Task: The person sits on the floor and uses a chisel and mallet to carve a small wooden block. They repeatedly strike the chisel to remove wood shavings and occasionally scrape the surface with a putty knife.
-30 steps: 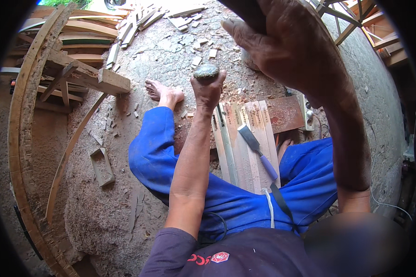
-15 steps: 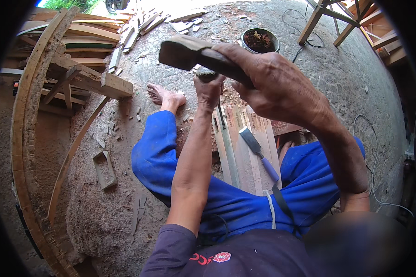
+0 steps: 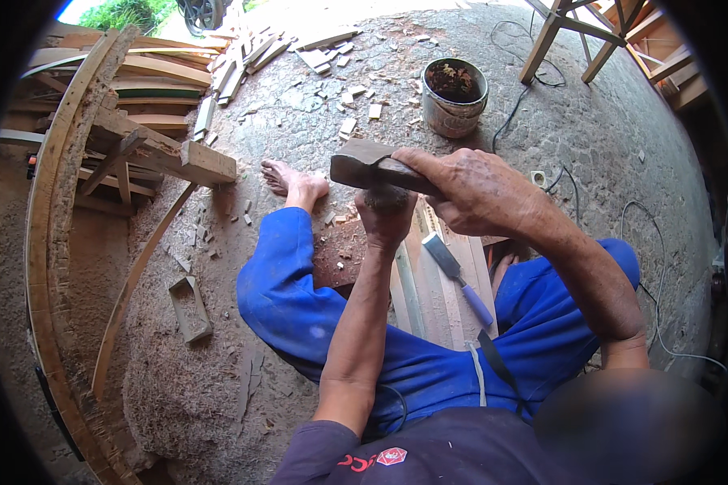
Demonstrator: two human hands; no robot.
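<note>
My right hand (image 3: 469, 190) grips the handle of a wooden mallet (image 3: 356, 162). The mallet's head is over the top end of a chisel handle (image 3: 386, 196), close to or touching it. Around that handle, my left hand (image 3: 387, 222) is closed, and in this view it hides the blade. Below, several pale wood strips (image 3: 408, 283) lie side by side between my legs, with sawdust on them. A second chisel, with a wide blade and purple handle (image 3: 477, 305), rests on the strips.
A bucket (image 3: 455, 109) of scraps stands ahead. Offcuts (image 3: 323, 48) and shavings litter the floor. To the left are a curved timber (image 3: 40, 218), a beam (image 3: 206, 162) and a small open wooden box (image 3: 190, 309). A cable (image 3: 663, 307) runs along the right, near a wooden frame (image 3: 574, 32).
The mallet has come down from a raised position to the chisel's top end. My left hand and the chisel appear lower and farther right, as the whole view has shifted slightly.
</note>
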